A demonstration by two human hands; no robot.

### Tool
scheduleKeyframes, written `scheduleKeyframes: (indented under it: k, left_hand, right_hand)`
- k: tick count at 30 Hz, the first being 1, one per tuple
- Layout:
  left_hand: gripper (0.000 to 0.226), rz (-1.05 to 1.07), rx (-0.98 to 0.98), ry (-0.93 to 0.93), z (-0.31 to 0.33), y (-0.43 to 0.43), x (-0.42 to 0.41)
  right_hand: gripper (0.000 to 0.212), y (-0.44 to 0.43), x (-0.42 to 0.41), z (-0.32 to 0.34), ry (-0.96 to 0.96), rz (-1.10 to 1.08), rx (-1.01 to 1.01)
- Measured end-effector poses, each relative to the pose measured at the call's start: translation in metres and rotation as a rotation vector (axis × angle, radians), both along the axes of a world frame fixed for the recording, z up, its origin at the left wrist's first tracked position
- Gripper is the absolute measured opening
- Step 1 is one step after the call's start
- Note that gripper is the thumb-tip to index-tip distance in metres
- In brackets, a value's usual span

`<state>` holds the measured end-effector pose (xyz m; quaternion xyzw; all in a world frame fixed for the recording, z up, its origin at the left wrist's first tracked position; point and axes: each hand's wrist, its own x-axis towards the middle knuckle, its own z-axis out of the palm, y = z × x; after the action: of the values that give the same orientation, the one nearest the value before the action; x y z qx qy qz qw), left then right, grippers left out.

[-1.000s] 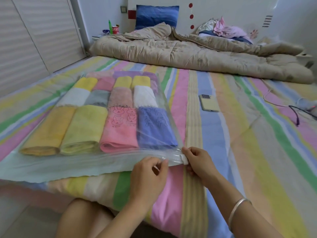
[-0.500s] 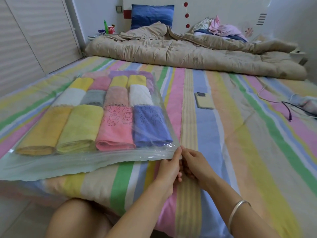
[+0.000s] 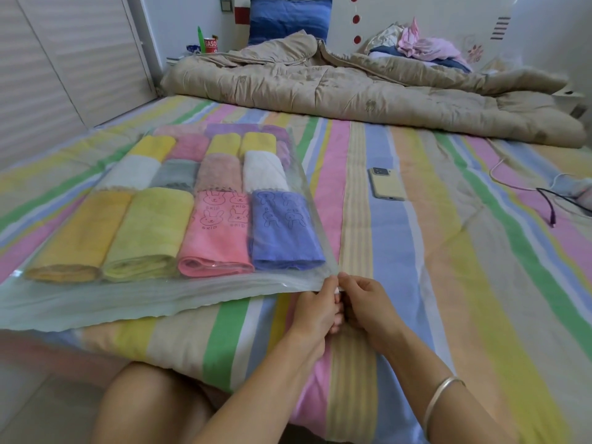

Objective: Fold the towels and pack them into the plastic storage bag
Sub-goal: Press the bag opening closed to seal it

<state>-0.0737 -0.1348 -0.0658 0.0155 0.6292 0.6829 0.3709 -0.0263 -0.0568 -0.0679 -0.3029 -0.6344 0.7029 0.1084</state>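
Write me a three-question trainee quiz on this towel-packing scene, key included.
1. True or false: the left hand and the right hand both pinch the near right corner of the plastic storage bag.
2. Which front-row towel lies nearest the hands? A. orange B. pink C. blue
3. Fill in: on the striped sheet, to the right of the bag, lies a ____.
Key: 1. True. 2. C, the blue towel. 3. phone.
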Motion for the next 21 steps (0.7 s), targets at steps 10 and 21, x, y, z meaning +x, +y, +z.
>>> scheduleKeyframes:
  k: [10,21]
  left_hand:
    - [0.04,0.072,-0.008,0.042,0.001,-0.054,-0.032]
    - [0.038,0.091,-0.023,0.043,0.002,-0.062,-0.028]
  right_hand:
    - [0.045,0.009,-0.003,-0.012,-0.007,-0.041,-0.001]
    - [0.054,-0.058,-0.02,0.0,-0.11,-0.176,-0.113]
